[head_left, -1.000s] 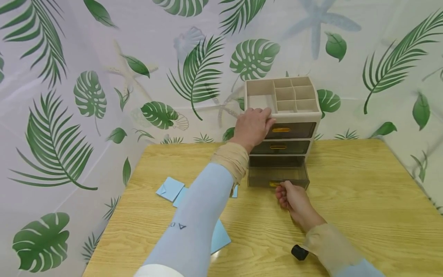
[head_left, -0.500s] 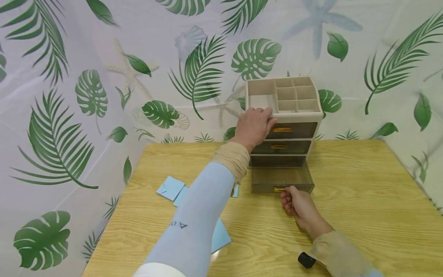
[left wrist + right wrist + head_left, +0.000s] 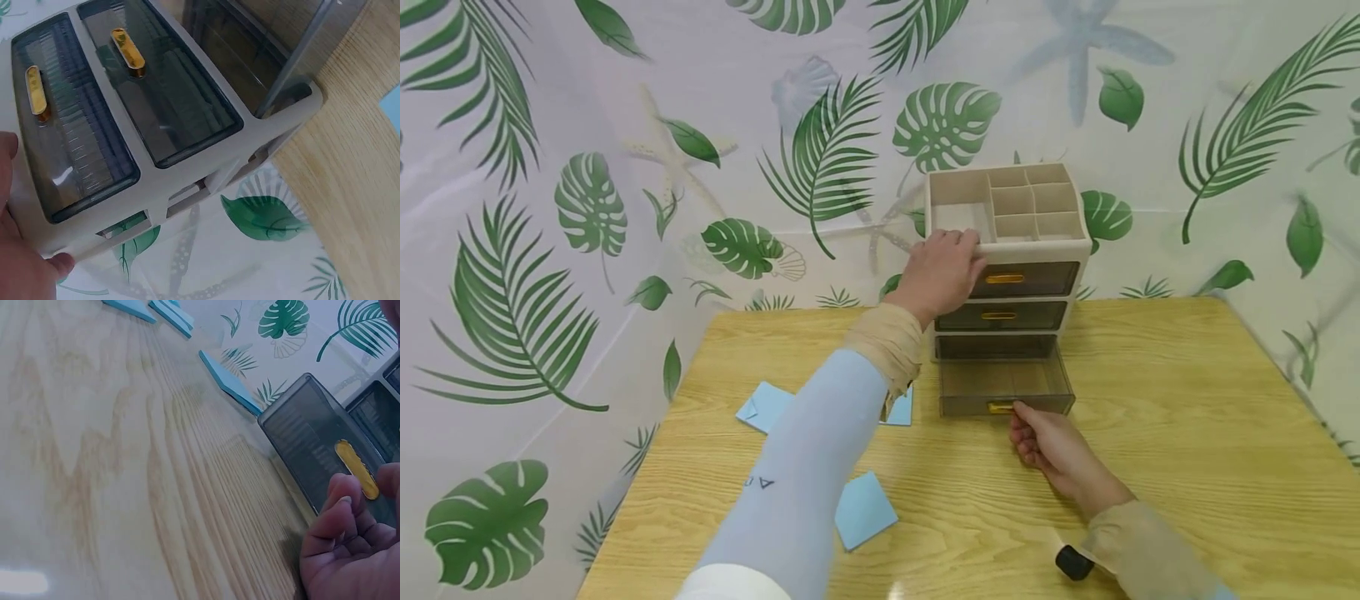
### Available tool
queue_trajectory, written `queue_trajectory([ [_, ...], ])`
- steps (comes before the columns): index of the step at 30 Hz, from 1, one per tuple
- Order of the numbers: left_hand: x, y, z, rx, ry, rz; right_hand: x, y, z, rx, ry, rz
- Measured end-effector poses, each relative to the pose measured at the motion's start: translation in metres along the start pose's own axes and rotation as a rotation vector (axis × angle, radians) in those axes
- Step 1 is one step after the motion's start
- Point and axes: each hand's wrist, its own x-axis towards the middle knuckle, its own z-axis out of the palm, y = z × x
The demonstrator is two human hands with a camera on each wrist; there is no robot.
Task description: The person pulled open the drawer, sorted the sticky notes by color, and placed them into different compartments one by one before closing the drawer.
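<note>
A cream desktop drawer organizer (image 3: 1071,275) with a divided top tray stands toward the back of the table. My left hand (image 3: 942,275) grips its top left front edge, fingers over the rim; in the left wrist view the thumb lies along its side. The bottom smoky clear drawer (image 3: 958,407) is pulled out, and nothing shows inside it. My right hand (image 3: 1048,446) pinches the right end of its gold handle (image 3: 999,408), fingers curled. In the right wrist view the fingertips are right at the handle (image 3: 356,469). The two upper drawers (image 3: 75,119) are closed.
Light blue paper squares lie on the wooden table (image 3: 1187,433): one folded square (image 3: 763,406) at left, one (image 3: 898,410) beside the organizer, one (image 3: 865,510) nearer me. My left sleeve partly covers them. A leaf-print cloth (image 3: 662,208) hangs behind.
The bottom drawer has slid further out toward me, my right hand moving with it, mostly in the first half second. My left hand stays on the organizer's edge; the head view has shifted slightly.
</note>
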Motion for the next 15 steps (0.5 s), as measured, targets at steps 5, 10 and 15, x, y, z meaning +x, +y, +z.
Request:
queue_trajectory([
  [5,-0.017,-0.017,-0.005,-0.09,0.159,-0.015,-0.007,-0.001,-0.016,-0.09,0.029,-0.053],
  [10,-0.055,-0.035,-0.002,-0.225,0.313,0.003,-0.017,-0.003,-0.035,-0.333,0.211,-0.131],
  [15,-0.108,-0.041,0.011,-0.369,0.13,0.023,-0.023,-0.007,-0.049,-0.51,0.435,-0.215],
])
